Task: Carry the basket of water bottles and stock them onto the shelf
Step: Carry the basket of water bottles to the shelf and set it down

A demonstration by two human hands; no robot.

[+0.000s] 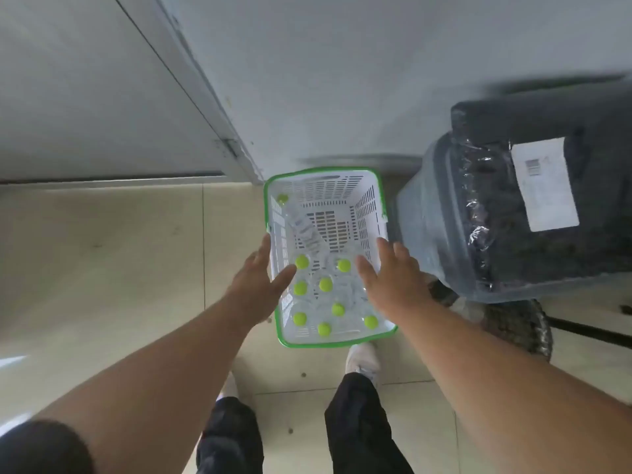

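On the tiled floor (102, 268), beside a wrapped grey bin (444, 234), the basket (328, 343) of water bottles (325, 284) is being reached for; left hand (261, 285) and right hand (393, 278) are being held open, grasping nothing. Both side rims should be gripped evenly, lifting level.

- I note both forearms bare to above the elbow; left hand (260, 285) and right hand (390, 278) carry no gloves, rings or watch that I can see.
- A dark short sleeve (41, 446) covers the left upper arm.
- Dark trousers (359, 425) on both legs.
- White shoes (363, 359), partly hidden.
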